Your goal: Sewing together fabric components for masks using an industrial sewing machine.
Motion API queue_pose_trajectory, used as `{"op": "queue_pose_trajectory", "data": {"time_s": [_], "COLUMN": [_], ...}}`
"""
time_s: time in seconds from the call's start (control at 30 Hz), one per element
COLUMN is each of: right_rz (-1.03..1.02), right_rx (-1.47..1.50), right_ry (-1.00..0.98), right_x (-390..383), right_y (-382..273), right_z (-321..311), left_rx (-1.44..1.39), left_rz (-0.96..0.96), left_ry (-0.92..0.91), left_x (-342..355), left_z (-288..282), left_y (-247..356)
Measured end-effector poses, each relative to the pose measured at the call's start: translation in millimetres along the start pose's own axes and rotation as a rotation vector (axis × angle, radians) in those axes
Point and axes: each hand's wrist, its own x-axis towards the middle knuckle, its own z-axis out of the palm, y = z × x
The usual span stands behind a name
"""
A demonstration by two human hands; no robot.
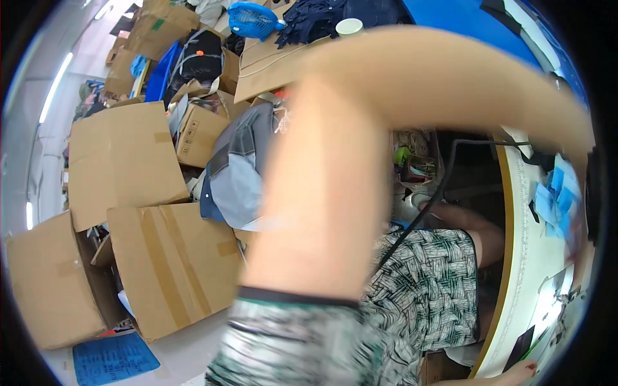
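My left arm, blurred by motion, rises through the middle and bends at the elbow, its forearm reaching to the right edge. My left hand is smeared there beside the white worktable (518, 257), so its fingers cannot be made out. Light blue cloth pieces (557, 196) lie on the table near it. At the lower right, part of my right hand (515, 373) shows, a finger with a dark red nail stretched out over the table. A black strip (519, 350) with a green edge lies just beyond it. Further right is a brightly lit metal part (555, 299).
Large cardboard boxes (125, 161) stand at the left, with grey-blue garments (238, 167) heaped beside them. A blue fan (253, 20) and dark blue cloth (312, 19) are at the back. A black cable (444, 180) runs across my lap to the table.
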Motion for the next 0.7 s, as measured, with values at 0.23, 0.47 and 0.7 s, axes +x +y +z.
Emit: {"op": "queue_pose_trajectory", "data": {"time_s": [0.23, 0.47, 0.7], "right_rz": [0.048, -0.06, -0.056], "right_rx": [-0.006, 0.115, 0.343], "right_ry": [-0.007, -0.067, -0.121], "right_x": [-46.2, -51.4, -68.4], "right_y": [-20.0, -52.9, -81.1], "right_z": [-71.5, -70.6, -60.1], "left_rx": [-0.477, -0.734, -0.538], "left_rz": [-0.832, -1.469, -1.309], "left_ry": [0.279, 0.795, 1.328], "left_x": [-316.2, -409.0, -341.9], "left_z": [-45.0, 224.3, 310.0], "left_y": [-122.2, -194.3, -153.5]}}
